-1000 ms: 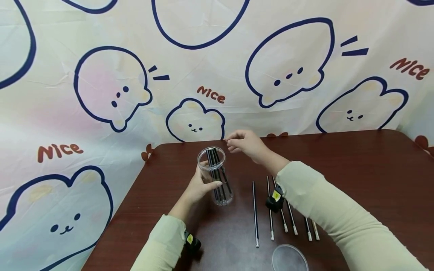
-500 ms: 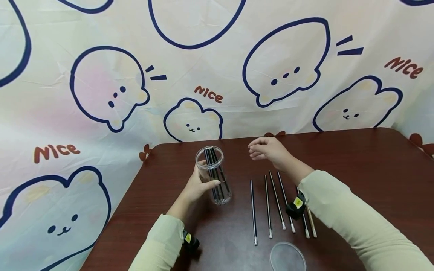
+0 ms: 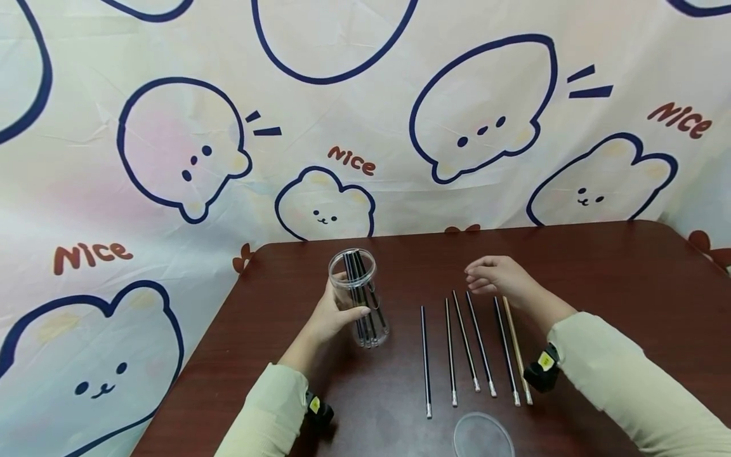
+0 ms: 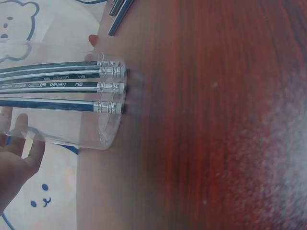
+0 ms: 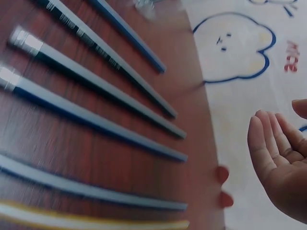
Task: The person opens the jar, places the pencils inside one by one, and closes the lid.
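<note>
Nearest, a clear round lid (image 3: 484, 438) lies on the brown bench (image 3: 628, 285). Just beyond it, six pencils (image 3: 425, 362) lie in a row, eraser ends toward the person; the rightmost one (image 3: 517, 349) is golden. Farther, the left grip (image 3: 331, 314) is wrapped around a clear jar (image 4: 67, 129), its mouth upward and slightly tilted; more dark pencils (image 4: 57, 103) stand inside, eraser ends at the bottom. The right grip (image 3: 497, 276) is loose and holds nothing, near the far tips of the row. To take one pencil well, I think it is better to pinch close to this tip; with eraser downward it should enter the jar easily, if the left grip holds steady. Behind everything hangs a cloth (image 3: 394, 203) with bear drawings.
</note>
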Motion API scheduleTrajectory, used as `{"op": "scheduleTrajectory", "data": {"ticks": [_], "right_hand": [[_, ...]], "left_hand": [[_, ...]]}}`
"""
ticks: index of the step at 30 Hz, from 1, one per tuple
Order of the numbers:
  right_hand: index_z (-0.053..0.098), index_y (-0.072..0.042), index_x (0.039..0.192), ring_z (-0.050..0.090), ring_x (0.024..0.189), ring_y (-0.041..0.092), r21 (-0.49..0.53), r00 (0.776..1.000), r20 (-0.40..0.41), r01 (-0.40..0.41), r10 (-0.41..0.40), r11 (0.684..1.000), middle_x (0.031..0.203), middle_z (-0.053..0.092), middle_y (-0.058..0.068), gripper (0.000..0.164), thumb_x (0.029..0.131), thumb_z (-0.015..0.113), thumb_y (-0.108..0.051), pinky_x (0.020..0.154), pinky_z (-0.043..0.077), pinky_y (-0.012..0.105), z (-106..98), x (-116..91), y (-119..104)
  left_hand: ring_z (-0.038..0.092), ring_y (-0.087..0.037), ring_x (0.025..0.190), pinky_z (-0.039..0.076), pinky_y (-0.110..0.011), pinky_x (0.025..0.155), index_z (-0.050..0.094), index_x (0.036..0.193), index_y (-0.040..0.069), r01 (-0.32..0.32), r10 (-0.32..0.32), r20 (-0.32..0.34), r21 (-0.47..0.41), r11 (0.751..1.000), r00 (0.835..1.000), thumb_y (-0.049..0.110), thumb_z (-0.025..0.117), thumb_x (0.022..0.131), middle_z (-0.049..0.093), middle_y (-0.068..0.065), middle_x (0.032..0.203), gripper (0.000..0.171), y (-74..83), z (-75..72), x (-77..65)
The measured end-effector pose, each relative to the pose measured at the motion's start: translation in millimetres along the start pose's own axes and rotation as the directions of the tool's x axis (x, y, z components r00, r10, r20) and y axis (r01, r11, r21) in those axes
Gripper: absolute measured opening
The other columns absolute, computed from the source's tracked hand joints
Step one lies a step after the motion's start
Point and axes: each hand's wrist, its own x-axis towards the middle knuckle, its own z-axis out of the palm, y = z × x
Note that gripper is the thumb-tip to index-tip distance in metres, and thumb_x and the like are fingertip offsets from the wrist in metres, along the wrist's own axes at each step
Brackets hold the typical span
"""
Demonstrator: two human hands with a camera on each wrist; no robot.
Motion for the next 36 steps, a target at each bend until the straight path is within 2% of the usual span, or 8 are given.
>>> {"op": "scheduleTrajectory", "data": {"ticks": [9,16,19,24,31,36], "right_hand": [[0.039,0.015,0.112,0.057,0.082,0.025,-0.066,0.999,0.001,-0.048,0.048,0.997,0.096,0.053,0.022,0.042,0.088,0.047,-0.019,0.073,0.046,0.035,-28,-9,34],[0.04,0.014,0.109,0.057,0.077,0.021,-0.143,0.993,-0.02,-0.117,0.115,0.983,0.093,0.052,0.018,0.037,0.088,0.044,-0.017,0.068,0.047,0.035,-44,-16,55],[0.04,0.013,0.107,0.056,0.074,0.019,-0.175,0.988,-0.029,-0.157,0.154,0.972,0.09,0.052,0.017,0.035,0.088,0.043,-0.015,0.066,0.047,0.035,-46,-18,61],[0.044,0.013,0.101,0.054,0.07,0.019,-0.203,0.981,-0.036,-0.192,0.188,0.96,0.087,0.05,0.016,0.029,0.086,0.046,-0.012,0.064,0.047,0.035,-46,-20,67],[0.052,0.009,0.085,0.051,0.065,0.02,-0.267,0.979,-0.067,-0.205,0.194,0.942,0.078,0.05,0.013,0.019,0.081,0.053,-0.009,0.06,0.048,0.033,-42,-17,70],[0.053,0.003,0.071,0.05,0.059,0.018,-0.345,0.981,-0.077,-0.193,0.178,0.919,0.071,0.05,0.01,0.014,0.078,0.058,-0.008,0.056,0.048,0.032,-39,-14,70]], "left_hand": [[0.044,-0.025,0.105,0.028,-0.045,0.091,0.022,0.127,0.014,-0.021,0.022,0.022,-0.048,0.999,1.0,0.01,0.068,0.072,0.044,-0.013,0.12,0.072,-1.3,0.2,0.2],[0.045,-0.025,0.101,0.031,-0.044,0.087,0.022,0.129,0.014,-0.009,0.009,-0.01,0.006,1.0,1.0,0.016,0.071,0.069,0.045,-0.014,0.115,0.078,-1.8,0.9,0.1],[0.046,-0.024,0.101,0.032,-0.043,0.087,0.022,0.128,0.013,-0.036,0.036,0.005,-0.016,0.999,0.999,0.014,0.071,0.07,0.047,-0.014,0.115,0.076,-2.2,0.3,0.2],[0.047,-0.024,0.104,0.03,-0.043,0.09,0.021,0.126,0.011,-0.076,0.083,0.054,-0.113,0.991,0.995,0.006,0.067,0.072,0.048,-0.014,0.118,0.071,-2.4,-0.3,0.9],[0.044,-0.025,0.104,0.029,-0.045,0.089,0.023,0.128,0.015,0.001,-0.001,-0.005,-0.013,1.0,1.0,0.013,0.07,0.07,0.045,-0.013,0.118,0.074,-1.6,0.6,0.2],[0.044,-0.025,0.104,0.029,-0.045,0.09,0.022,0.127,0.013,-0.02,0.021,0.011,-0.034,0.999,1.0,0.011,0.069,0.071,0.045,-0.014,0.118,0.073,-2.7,-0.5,0.2]]}}
